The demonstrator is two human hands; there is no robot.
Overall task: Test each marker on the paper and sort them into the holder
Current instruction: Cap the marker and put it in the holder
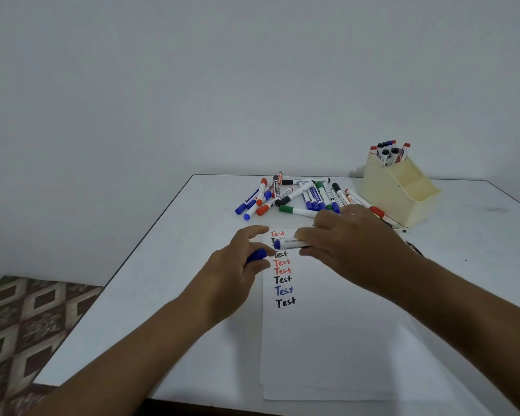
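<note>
Right hand (pixel 351 238) gripping an uncapped blue marker (pixel 291 243) over the paper (pixel 327 340) with "Test" lines, left hand (pixel 237 265) pinching its blue cap (pixel 257 254), loose markers (pixel 297 195) beyond, cream holder (pixel 403 193) far right

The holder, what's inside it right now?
The holder has capped markers, red, black and blue, standing in its tall back compartment. Its walls hide their lower ends.

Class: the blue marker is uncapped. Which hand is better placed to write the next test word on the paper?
Right hand: it grips the blue marker over the paper; left hand grips only the cap.
</note>
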